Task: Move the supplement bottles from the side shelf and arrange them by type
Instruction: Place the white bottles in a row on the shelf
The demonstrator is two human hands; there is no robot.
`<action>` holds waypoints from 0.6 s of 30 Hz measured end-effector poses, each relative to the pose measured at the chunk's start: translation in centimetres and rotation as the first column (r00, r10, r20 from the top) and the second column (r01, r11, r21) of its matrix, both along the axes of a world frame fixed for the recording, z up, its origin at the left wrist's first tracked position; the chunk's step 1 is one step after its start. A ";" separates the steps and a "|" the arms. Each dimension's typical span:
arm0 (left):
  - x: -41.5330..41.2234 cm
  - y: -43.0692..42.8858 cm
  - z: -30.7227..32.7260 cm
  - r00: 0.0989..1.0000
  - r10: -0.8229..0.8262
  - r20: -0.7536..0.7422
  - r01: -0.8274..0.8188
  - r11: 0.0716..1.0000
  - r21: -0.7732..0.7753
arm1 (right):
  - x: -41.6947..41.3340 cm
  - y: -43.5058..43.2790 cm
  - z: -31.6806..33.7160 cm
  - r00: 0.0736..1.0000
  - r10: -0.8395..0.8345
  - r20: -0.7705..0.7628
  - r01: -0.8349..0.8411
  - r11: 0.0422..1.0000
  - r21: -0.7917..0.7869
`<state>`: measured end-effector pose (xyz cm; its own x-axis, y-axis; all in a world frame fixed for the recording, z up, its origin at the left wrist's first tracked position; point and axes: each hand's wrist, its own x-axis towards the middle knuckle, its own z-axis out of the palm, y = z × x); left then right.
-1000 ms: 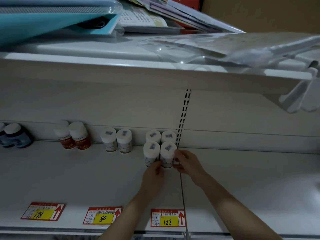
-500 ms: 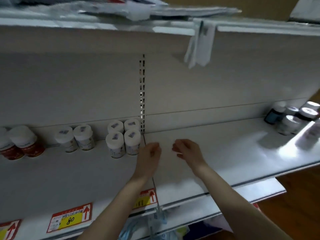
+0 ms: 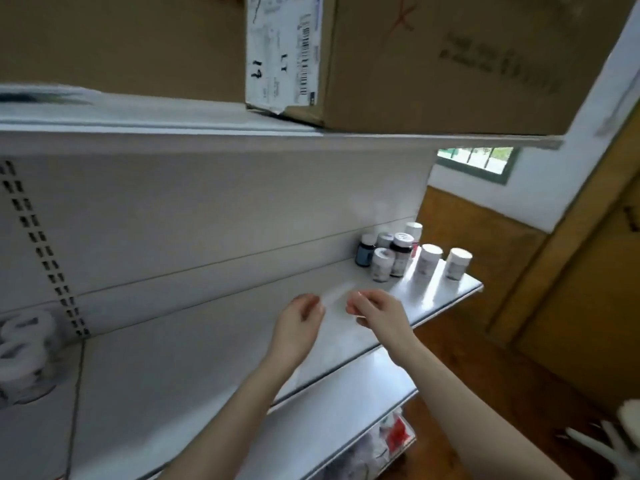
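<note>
A cluster of supplement bottles (image 3: 398, 252) stands at the far right end of the white shelf (image 3: 207, 358): dark-bodied ones at the back and white-capped pale ones, with two white bottles (image 3: 427, 263) nearest the edge. At the left edge sit blurred white-capped bottles (image 3: 24, 355). My left hand (image 3: 299, 318) and my right hand (image 3: 375, 308) hover side by side over the bare middle of the shelf, fingers loosely curled, holding nothing, short of the right-hand cluster.
A cardboard box (image 3: 398, 60) with a white label sits on the shelf above. A perforated upright (image 3: 41, 244) divides the back panel at left. A lower shelf (image 3: 346, 393) juts out below. Wooden floor and wall panels lie to the right.
The view has swung right. Both hands left the white-capped bottles at the divider and travelled right along the shelf, empty, toward the cluster at the far end.
</note>
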<state>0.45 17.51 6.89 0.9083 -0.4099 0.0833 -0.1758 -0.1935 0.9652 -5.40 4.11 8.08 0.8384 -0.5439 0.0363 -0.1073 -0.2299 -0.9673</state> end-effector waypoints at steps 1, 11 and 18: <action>-0.8 -2.1 0.2 1.000 -0.018 -0.017 0.017 1.000 -0.015 | -0.8 -2.1 0.2 1.000 -0.012 0.006 0.012 1.000 -0.003; -2.6 -15.9 -0.3 0.997 -0.063 -0.044 0.064 0.998 0.026 | -4.7 -16.3 -1.0 0.993 -0.119 0.028 0.118 0.992 0.039; 3.1 -21.0 -3.2 0.999 0.000 -0.054 0.005 0.996 0.085 | -0.5 -21.4 -4.3 0.993 -0.108 -0.039 0.109 0.994 0.013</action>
